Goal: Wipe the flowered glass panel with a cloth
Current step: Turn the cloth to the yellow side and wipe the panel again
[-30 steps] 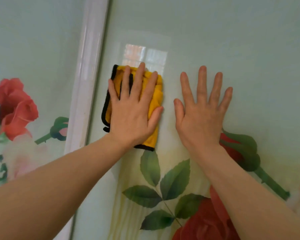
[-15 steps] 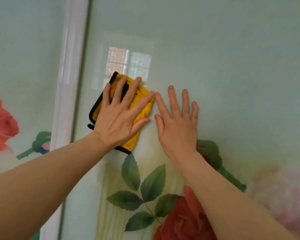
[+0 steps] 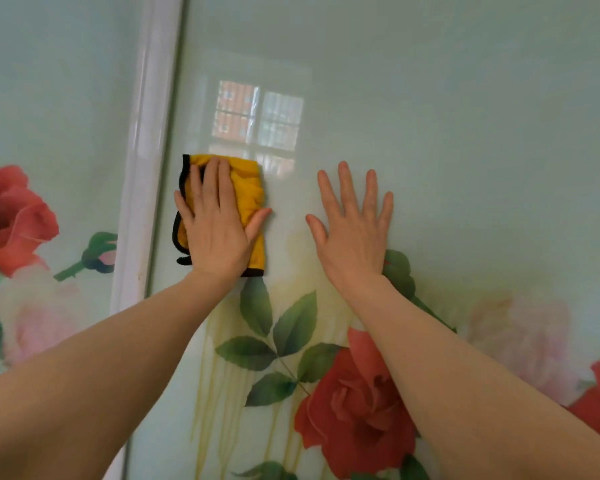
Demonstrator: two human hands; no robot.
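Upright pale green glass panel printed with red roses and green leaves (image 3: pixel 430 116), glossy, a window reflected in its upper middle. White vertical frame strip (image 3: pixel 146 161) along its left edge, a second flowered pane beyond. Against the glass: folded yellow microfibre cloth with black edging (image 3: pixel 252 199), near the frame strip, pressed flat under the left hand (image 3: pixel 219 233), fingers straight. Right hand (image 3: pixel 355 237) flat on bare glass, fingers spread, apart from the cloth.
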